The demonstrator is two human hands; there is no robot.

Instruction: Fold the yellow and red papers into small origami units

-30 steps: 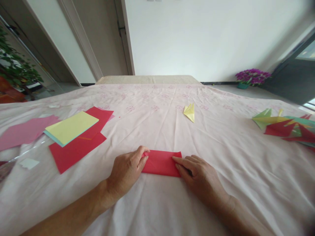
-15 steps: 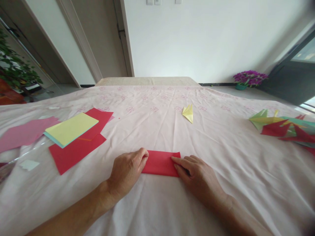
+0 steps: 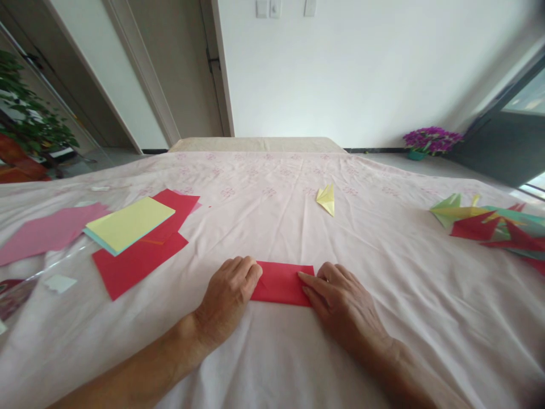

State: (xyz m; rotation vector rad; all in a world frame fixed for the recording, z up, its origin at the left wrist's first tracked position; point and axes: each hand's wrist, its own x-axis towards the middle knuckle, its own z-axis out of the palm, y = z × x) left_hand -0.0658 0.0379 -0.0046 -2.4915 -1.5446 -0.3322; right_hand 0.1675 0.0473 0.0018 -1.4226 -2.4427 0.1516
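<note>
1. Lying flat on the pale pink cloth (image 3: 276, 352) directly before you, the folded red paper (image 3: 281, 283) sits between your two hands, its long axis running left to right across your body.
2. Your left hand (image 3: 227, 292) is at its left end, the fingers curled down over that end and hiding the far left corner. You cannot tell from this view whether they pinch the edge or only rest on it.
3. Your right hand (image 3: 347, 295) is at the right end. The index finger lies extended on top, a little in from the far right corner, with the thumb just beside it on the near side and a narrow gap between them. The other fingers are bent, to the right of the paper. Whether any layer is caught there is not shown.
4. Neither hand is the nearer one: both touch, one per end, and the middle stretch between them is uncovered.
5. The long near edge faces you, almost square to your body, with the far edge roughly parallel to it.
6. Far and slightly right, well apart, stands a yellow folded piece (image 3: 327, 200); loose red sheets (image 3: 138, 272) lie well to the left.
</note>
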